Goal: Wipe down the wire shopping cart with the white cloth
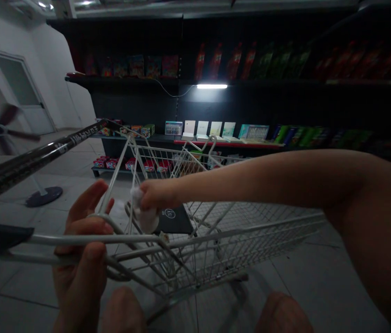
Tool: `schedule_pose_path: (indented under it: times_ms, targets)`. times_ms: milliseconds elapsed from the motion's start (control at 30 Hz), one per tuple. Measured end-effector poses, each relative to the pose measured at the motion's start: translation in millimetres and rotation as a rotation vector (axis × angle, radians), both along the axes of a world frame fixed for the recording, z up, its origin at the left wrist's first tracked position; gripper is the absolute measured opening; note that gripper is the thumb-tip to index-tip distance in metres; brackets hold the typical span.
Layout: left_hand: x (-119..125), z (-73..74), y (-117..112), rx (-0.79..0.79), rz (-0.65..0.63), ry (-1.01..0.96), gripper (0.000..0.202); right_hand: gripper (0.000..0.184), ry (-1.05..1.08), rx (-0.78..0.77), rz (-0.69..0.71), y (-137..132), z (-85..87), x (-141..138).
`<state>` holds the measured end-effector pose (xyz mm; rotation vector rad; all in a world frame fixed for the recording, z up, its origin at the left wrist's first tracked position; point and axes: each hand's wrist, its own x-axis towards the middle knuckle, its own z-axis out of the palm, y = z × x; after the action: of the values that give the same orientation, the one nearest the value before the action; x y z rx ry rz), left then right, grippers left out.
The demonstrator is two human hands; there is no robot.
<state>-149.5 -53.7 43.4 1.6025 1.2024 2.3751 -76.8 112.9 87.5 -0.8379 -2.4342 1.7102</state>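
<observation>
White cloth [147, 221] (blurred) bulges beside and below right fingers [151, 198].

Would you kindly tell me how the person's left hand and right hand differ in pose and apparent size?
The left hand has the pale cart frame between thumb and fingers; the right hand grips what looks like a white cloth. The left hand looks larger, nearer the camera; the right hand looks smaller, farther off. Both are bare.

The cloth [147, 220] is white, the latticed cart [237, 233] pale grey.
</observation>
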Motion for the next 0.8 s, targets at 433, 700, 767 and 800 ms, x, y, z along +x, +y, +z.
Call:
schedule_pose_path:
  times_ms: [433,700,767,800]
  targets:
    - [-4.0,0.3,2.5,0.051,-0.021,0.050,0.016,0.025,-0.360,-0.171,0.342,-25.3,-0.5,62.7]
    - [-9.0,-1.3,2.3,0.020,-0.023,0.089,0.016,0.014,-0.228,-0.118,-0.205,-11.2,42.6,75.0]
    - [-7.2,-0.7,3.5,0.030,-0.018,0.066,0.018,0.011,-0.189,-0.090,-0.242,-14.5,43.8,76.2]
    - [-6.3,-0.4,4.1,0.038,-0.016,0.055,0.019,0.011,-0.182,-0.072,-0.250,-17.4,37.5,77.0]
